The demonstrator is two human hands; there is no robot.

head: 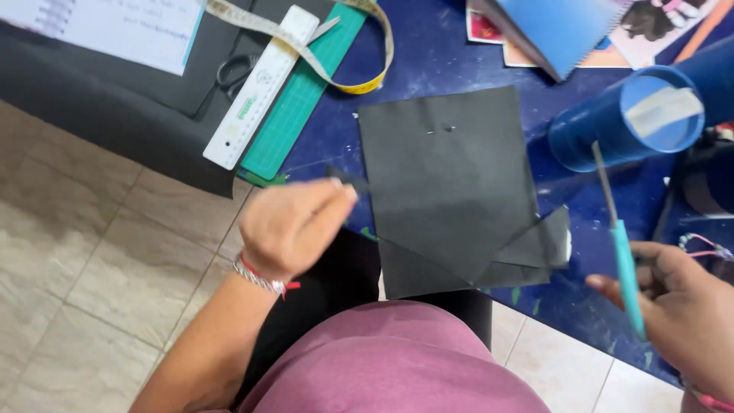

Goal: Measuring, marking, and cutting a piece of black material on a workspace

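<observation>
Blue, paint-flecked counter (428, 61) carries my black sheet (447, 180); left fingers (336, 195) pinch a small black scrap (344, 180), right hand (680, 306) grips teal-handled scissors (623, 260), whose point could snag the overhanging sheet.

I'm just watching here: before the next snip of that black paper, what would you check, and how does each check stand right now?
1. Scissors held in the right hand: ok.
2. Blades pointing away from the body, toward the blue tube: ok.
3. Left hand pinching a small black scrap: ok, though blurred.
4. Black sheet lying flat on the blue table: mostly ok; its lower right corner is folded.
5. Left hand steadying the sheet: not ok.
6. Blades open or shut: cannot tell.
</observation>
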